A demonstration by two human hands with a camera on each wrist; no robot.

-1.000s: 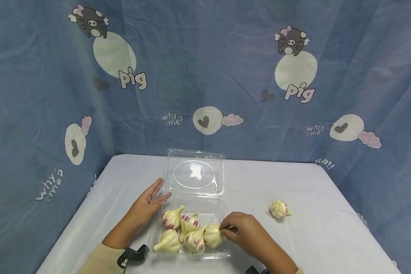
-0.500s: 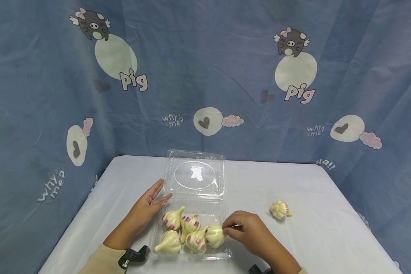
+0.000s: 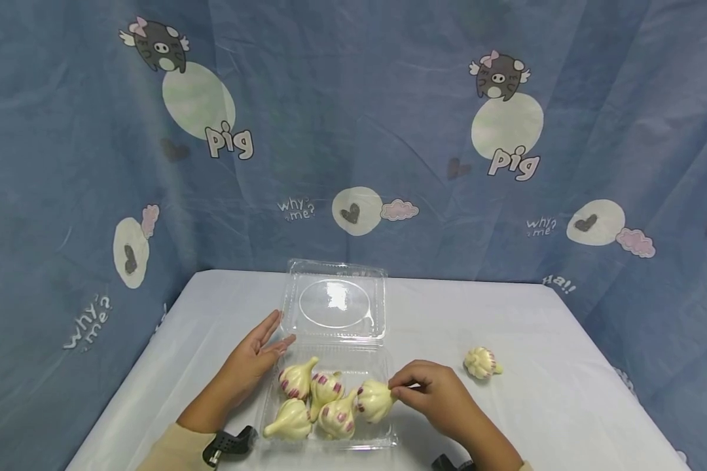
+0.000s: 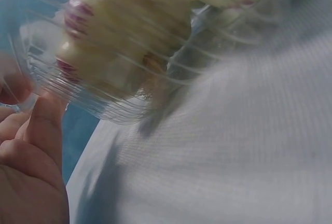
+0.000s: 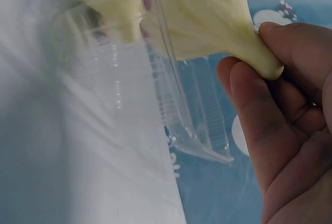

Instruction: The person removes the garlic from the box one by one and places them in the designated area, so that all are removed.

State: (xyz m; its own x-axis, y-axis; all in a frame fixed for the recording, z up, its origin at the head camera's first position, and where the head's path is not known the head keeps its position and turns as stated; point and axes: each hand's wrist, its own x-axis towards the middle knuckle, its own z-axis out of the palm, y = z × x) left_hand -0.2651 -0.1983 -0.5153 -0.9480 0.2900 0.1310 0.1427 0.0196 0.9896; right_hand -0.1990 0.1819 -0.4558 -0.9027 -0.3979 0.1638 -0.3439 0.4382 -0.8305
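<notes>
My right hand pinches the stem of a garlic bulb between thumb and fingers, at the right side of a clear plastic clamshell box. In the right wrist view the pinched stem shows, with the bulb's body over the box's rim. Several other garlic bulbs, cream with purple patches, lie in the box. My left hand rests at the box's left edge, fingers extended, near the hinge and the raised lid. The left wrist view shows its fingertips right at the ribbed plastic wall.
One loose garlic bulb lies on the white-covered table, right of the box. A blue printed curtain stands behind the table and along its sides. Black straps are on the wrists.
The right hand has shifted slightly right with its garlic bulb, which has turned so its stem points more to the right. The left hand has stayed at the box's edge.
</notes>
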